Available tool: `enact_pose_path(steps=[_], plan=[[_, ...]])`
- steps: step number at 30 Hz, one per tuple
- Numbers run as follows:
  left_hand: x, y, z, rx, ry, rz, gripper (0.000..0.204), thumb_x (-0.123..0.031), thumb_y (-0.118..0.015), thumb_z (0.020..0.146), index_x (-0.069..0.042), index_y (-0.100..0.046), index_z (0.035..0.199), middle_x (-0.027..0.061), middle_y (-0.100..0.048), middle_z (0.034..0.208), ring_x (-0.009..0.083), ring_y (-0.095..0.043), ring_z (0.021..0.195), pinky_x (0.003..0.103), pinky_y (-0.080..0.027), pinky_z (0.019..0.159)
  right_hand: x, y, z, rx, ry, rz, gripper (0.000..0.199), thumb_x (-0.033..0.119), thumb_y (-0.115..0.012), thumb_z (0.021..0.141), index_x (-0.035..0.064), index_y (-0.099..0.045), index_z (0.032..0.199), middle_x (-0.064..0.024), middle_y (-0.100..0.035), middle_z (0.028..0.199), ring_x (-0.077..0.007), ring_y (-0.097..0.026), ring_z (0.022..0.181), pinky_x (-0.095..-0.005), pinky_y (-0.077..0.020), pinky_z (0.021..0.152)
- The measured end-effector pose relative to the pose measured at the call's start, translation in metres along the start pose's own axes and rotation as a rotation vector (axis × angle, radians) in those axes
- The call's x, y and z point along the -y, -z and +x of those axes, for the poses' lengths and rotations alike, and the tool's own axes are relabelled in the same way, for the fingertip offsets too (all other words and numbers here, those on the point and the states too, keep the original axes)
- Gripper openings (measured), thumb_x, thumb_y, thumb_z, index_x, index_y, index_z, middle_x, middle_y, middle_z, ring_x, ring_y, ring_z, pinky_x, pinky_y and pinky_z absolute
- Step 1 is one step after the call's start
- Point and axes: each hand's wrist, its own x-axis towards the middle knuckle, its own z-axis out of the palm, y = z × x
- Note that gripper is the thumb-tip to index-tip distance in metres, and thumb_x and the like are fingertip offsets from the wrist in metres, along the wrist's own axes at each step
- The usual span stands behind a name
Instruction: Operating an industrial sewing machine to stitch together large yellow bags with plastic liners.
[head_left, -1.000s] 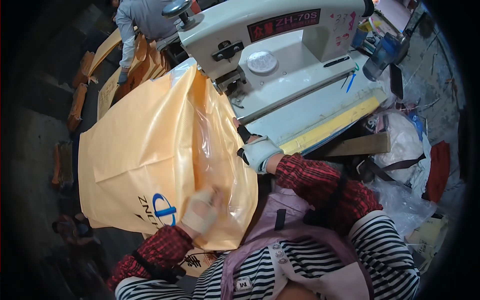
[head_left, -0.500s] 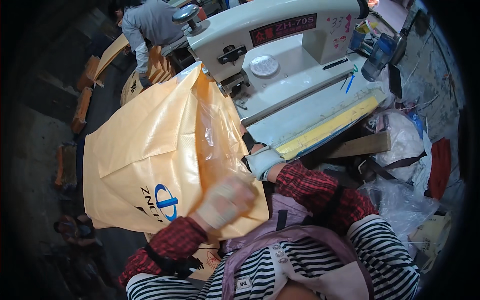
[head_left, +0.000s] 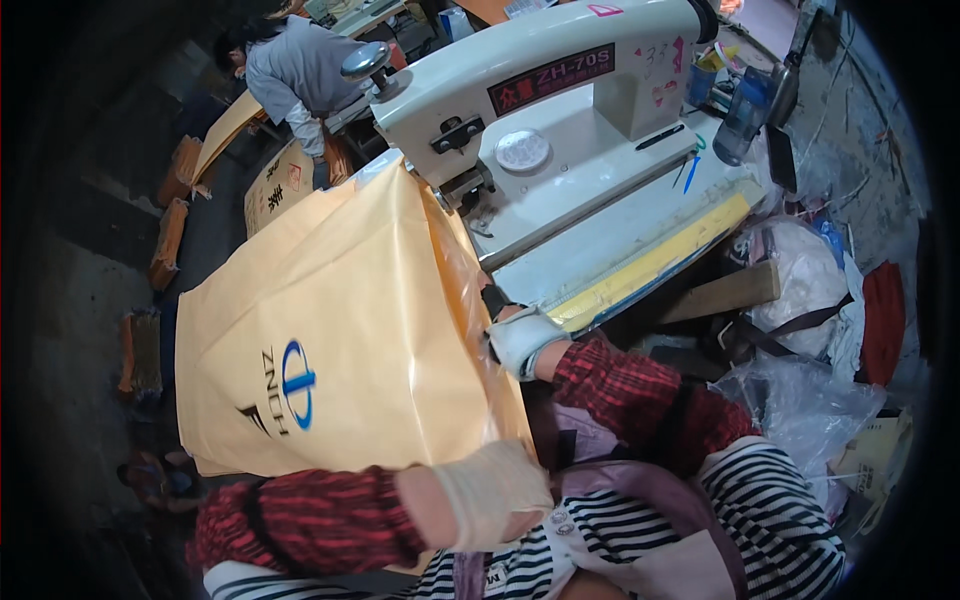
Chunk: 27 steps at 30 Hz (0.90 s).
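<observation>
A large pale orange plastic bag (head_left: 370, 330) with a dark blue emblem lies in front of me, its far end under the head of a white sewing-type machine (head_left: 520, 100). My left hand (head_left: 490, 490), in a pale glove, grips the bag's near right corner. My right hand (head_left: 520, 335), in a white glove, holds the bag's right edge close to the machine's table (head_left: 640, 230). Both forearms wear red plaid sleeves.
Another person (head_left: 295, 75) in a grey top bends over stacked orange bags at the back left. A blue bottle (head_left: 745, 115) stands on the machine table. White and clear plastic bags (head_left: 810, 290) and a red cloth (head_left: 885, 320) pile up at the right.
My left hand has slid from the bag's lower face to its near right corner. The bag now lies flatter and wider, and its emblem shows fully. My right hand stays at the edge.
</observation>
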Motion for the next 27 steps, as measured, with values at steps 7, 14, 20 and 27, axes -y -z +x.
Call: enact_pose_path(steps=[7, 14, 20, 27], plan=[[0.028, 0.073, -0.072, 0.136, 0.536, 0.168, 0.019, -0.025, -0.062, 0.066, -0.007, -0.066, 0.067, 0.0155, -0.061, 0.063, 0.032, -0.062, 0.061, 0.041, -0.048, 0.055, 0.026, 0.051, 0.017, 0.093, -0.308, 0.069, 0.069, 0.021, -0.039, 0.086, 0.0051, -0.004, 0.143, -0.0208, -0.064, 0.093, -0.0325, -0.064, 0.075, -0.0431, -0.0488, 0.065], [0.068, 0.024, 0.01, -0.2, 0.158, 0.402, 0.016, -0.025, -0.064, 0.059, -0.012, -0.057, 0.053, 0.0077, -0.058, 0.06, 0.0267, -0.057, 0.059, 0.037, -0.044, 0.058, -0.011, 0.054, 0.096, -0.094, -0.168, 0.108, 0.046, 0.04, -0.036, 0.089, 0.0045, -0.061, 0.106, -0.0187, -0.063, 0.101, -0.0346, -0.061, 0.09, -0.0437, -0.0477, 0.078], [0.057, 0.039, 0.04, 0.083, 0.104, 0.073, 0.01, -0.017, -0.06, 0.067, -0.009, -0.067, 0.066, 0.0127, -0.065, 0.07, 0.0327, -0.063, 0.067, 0.04, -0.049, 0.058, 0.011, 0.039, 0.003, 0.08, -0.33, 0.257, 0.067, 0.021, -0.046, 0.083, 0.0073, -0.017, 0.142, -0.0209, -0.064, 0.081, -0.0332, -0.063, 0.069, -0.0438, -0.049, 0.061], [0.089, 0.127, -0.045, 0.0, 0.52, 0.258, 0.015, -0.02, -0.062, 0.067, -0.005, -0.063, 0.065, 0.015, -0.061, 0.066, 0.0342, -0.061, 0.064, 0.042, -0.048, 0.058, -0.009, 0.047, 0.063, -0.022, -0.39, 0.148, 0.066, 0.025, -0.036, 0.085, 0.0096, -0.007, 0.143, -0.0181, -0.065, 0.09, -0.0329, -0.064, 0.077, -0.046, -0.0486, 0.066]])
